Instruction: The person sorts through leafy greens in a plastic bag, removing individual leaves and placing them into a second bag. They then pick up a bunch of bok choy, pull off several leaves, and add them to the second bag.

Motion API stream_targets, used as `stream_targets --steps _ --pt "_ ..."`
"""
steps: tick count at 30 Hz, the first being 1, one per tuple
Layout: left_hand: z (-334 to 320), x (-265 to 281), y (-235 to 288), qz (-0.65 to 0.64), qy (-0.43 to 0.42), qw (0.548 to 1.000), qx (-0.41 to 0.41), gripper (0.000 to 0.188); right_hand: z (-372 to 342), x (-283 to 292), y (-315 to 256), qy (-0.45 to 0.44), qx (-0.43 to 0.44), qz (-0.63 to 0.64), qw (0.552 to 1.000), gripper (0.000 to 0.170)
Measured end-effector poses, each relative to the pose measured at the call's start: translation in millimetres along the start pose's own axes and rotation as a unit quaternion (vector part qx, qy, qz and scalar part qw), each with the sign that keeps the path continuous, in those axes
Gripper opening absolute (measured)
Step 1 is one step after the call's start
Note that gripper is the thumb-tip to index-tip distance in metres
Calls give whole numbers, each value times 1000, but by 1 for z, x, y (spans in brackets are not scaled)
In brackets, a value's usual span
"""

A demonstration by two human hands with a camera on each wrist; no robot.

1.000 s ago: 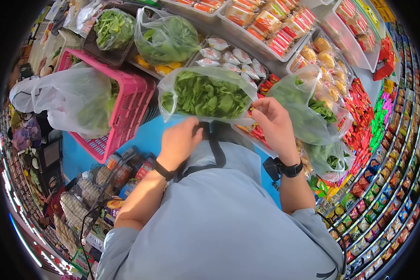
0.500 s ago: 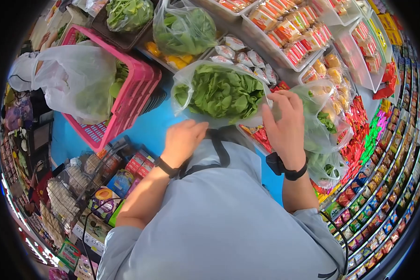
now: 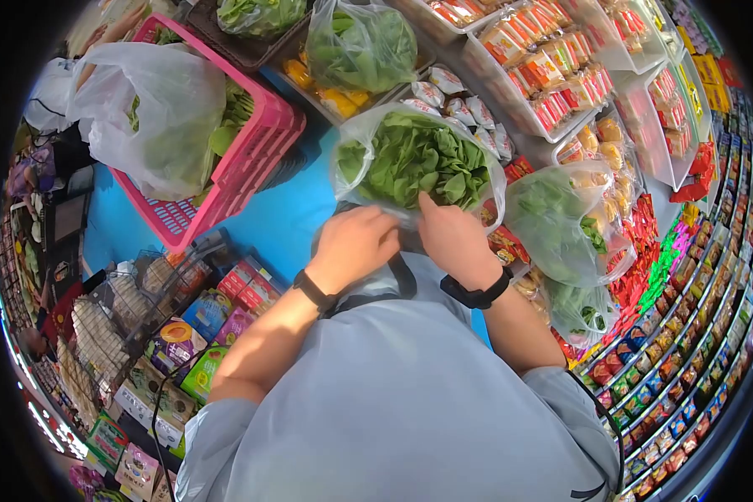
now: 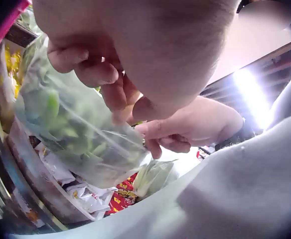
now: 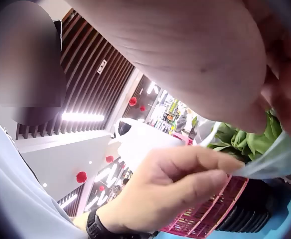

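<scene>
A clear plastic bag [image 3: 356, 193] filled with leafy greens [image 3: 431, 159] stands in front of the body, its mouth spread wide. My left hand [image 3: 356, 249] is at the near rim; in the right wrist view its thumb and index finger pinch the film. Beside it, my right hand [image 3: 460, 247] is at the same rim, index finger over the leaves and other fingers curled by the film. From the left wrist view, the right hand [image 4: 185, 127] meets the left hand's fingertips at the bag's edge.
A pink basket [image 3: 263, 125] with bagged greens stands at the left. Another bag of greens [image 3: 364, 50] sits behind, more bagged greens [image 3: 552, 217] at the right. Trays of wrapped snacks [image 3: 540, 71] line the back; a wire cart [image 3: 142, 309] with packages is lower left.
My right hand has left the bag's right corner and come inward to the near rim, close beside the left hand. The view has shifted, so the bag appears further right.
</scene>
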State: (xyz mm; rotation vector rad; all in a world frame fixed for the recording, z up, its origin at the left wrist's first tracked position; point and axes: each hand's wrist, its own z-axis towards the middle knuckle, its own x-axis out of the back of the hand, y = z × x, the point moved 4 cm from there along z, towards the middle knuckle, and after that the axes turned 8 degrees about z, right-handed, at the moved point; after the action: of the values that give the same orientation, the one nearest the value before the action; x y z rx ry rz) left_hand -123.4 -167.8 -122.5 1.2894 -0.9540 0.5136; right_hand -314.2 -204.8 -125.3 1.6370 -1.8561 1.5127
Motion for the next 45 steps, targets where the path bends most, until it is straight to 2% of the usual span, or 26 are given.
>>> stream_targets --steps 3,9,12,15,21,27,30,33,36,41,45 --pt "13 -7 3 0 22 998 55 16 -4 -2 0 -27 -11 -9 1000 42" --pt "43 -27 -2 45 55 997 34 14 -9 -2 0 -21 -8 -7 1000 41" --pt "43 -45 -15 63 17 997 51 14 -13 5 -2 -51 -39 16 998 38" --pt "41 -44 -22 62 16 993 96 14 -17 4 2 -42 -42 23 998 33" --pt "35 -36 -25 74 -8 990 122 14 -24 -2 8 -39 -36 16 998 31" --pt "33 -31 -24 72 -1 989 125 15 -22 -5 5 -20 23 47 998 45" --pt "33 -29 -22 78 -7 990 119 15 -22 -9 7 -26 -15 20 999 58" --pt "25 -31 -10 76 -28 994 72 17 -23 -6 9 -55 -61 38 996 66" --pt "5 -49 -3 80 -129 988 19 24 -27 -9 16 -35 -44 35 998 67" --pt "-11 -50 -3 58 -235 970 5 40 -22 -5 3 -61 1 62 996 66" --pt "-9 -40 4 17 -227 974 -7 38 -16 -29 13 -72 -23 9 997 57"
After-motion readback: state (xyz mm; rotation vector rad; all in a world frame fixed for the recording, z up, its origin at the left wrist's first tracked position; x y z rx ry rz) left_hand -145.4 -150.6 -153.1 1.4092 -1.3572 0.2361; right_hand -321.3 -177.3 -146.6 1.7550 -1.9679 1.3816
